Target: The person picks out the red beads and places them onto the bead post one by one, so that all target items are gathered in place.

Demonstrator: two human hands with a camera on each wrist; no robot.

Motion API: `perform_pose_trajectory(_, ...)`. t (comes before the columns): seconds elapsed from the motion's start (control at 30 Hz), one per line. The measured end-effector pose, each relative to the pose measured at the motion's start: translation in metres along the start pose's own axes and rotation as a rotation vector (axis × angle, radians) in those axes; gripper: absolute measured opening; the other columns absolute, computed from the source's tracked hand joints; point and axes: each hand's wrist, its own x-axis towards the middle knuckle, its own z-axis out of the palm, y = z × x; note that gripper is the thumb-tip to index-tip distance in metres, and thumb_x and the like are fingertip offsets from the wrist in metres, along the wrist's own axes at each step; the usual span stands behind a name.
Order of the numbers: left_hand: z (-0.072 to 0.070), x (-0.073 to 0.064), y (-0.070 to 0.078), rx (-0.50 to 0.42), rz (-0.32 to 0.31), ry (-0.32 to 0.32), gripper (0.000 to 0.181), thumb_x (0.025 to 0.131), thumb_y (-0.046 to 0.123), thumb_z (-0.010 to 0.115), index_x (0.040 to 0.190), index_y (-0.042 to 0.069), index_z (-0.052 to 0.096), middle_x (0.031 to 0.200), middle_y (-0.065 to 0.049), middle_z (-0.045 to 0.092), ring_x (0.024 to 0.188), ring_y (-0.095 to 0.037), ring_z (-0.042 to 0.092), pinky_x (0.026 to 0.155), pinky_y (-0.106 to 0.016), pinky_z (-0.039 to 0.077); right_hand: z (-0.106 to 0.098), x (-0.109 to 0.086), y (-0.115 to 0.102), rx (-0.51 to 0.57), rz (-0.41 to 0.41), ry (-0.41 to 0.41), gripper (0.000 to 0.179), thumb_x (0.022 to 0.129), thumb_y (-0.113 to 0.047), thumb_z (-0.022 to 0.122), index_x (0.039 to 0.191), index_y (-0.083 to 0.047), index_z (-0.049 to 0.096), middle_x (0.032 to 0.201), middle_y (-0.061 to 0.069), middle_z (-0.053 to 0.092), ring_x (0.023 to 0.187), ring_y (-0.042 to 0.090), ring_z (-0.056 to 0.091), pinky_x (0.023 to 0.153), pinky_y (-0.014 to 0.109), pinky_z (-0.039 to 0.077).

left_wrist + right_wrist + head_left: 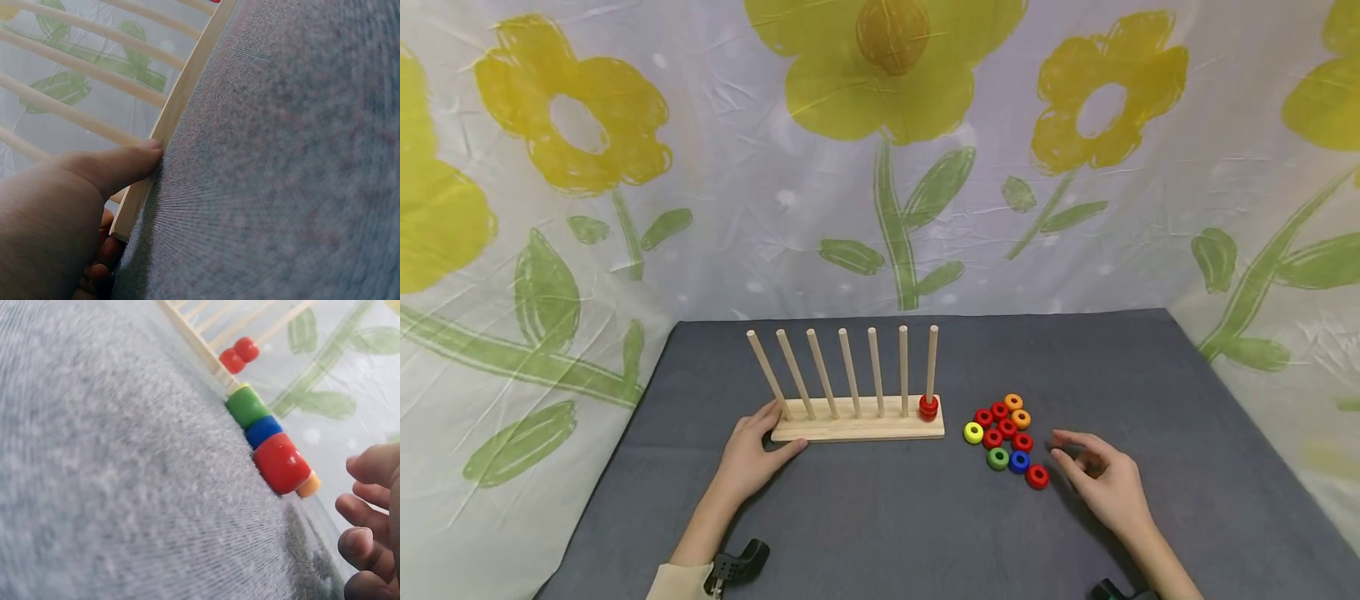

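Note:
My left hand (748, 460) grips the left end of a wooden peg rack (859, 430), thumb along its front edge and fingers round the far side. Several upright pegs stand in a row on it. Two red rings (232, 360) are stacked on the rightmost peg. To the right of the rack lies a group of loose rings: red (1037, 477), blue (1019, 462), green (997, 458), yellow (973, 432) and orange (1021, 418). My right hand (1108, 485) hovers just right of them, fingers loosely bent and holding nothing.
A dark grey cloth (880, 533) covers the table. Behind and at both sides hangs a pale sheet (730, 167) printed with yellow flowers. Black straps with devices (741, 562) sit on the wrists.

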Motion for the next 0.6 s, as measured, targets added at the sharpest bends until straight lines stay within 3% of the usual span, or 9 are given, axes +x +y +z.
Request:
perform_pose_trajectory(0.23,0.001,0.001,0.0,0.003,-0.003,0.006,0.083,0.088,0.043,0.081,0.146,-0.006,0.05,0.153,-0.024,0.042,0.129,-0.045,0.044,0.101,-0.063,0.038,0.0,0.001,0.003,0.081,-0.007,-0.077,0.029,0.091,-0.007,0.079,0.119,-0.009,0.075,0.097,0.002,0.074,0.05,0.011,0.049,0.043,0.026,0.039)
perform_pose_trajectory(0.4,0.002,0.001,0.0,0.002,-0.007,0.002,0.083,0.088,0.044,0.081,0.147,-0.005,0.049,0.154,-0.024,0.041,0.129,-0.044,0.044,0.101,-0.062,0.038,0.002,0.0,-0.001,0.063,-0.039,-0.099,0.03,0.088,-0.002,0.08,0.116,-0.007,0.075,0.1,0.006,0.074,0.05,0.012,0.049,0.043,0.025,0.039)
perform_pose_trajectory(0.6,0.001,0.0,0.0,-0.006,-0.007,0.001,0.083,0.088,0.043,0.081,0.147,-0.005,0.049,0.154,-0.024,0.041,0.13,-0.044,0.044,0.101,-0.063,0.038,-0.002,0.0,-0.024,0.069,-0.097,-0.127,0.027,0.085,0.004,0.081,0.11,-0.002,0.075,0.099,0.012,0.073,0.051,0.013,0.049,0.044,0.024,0.039)
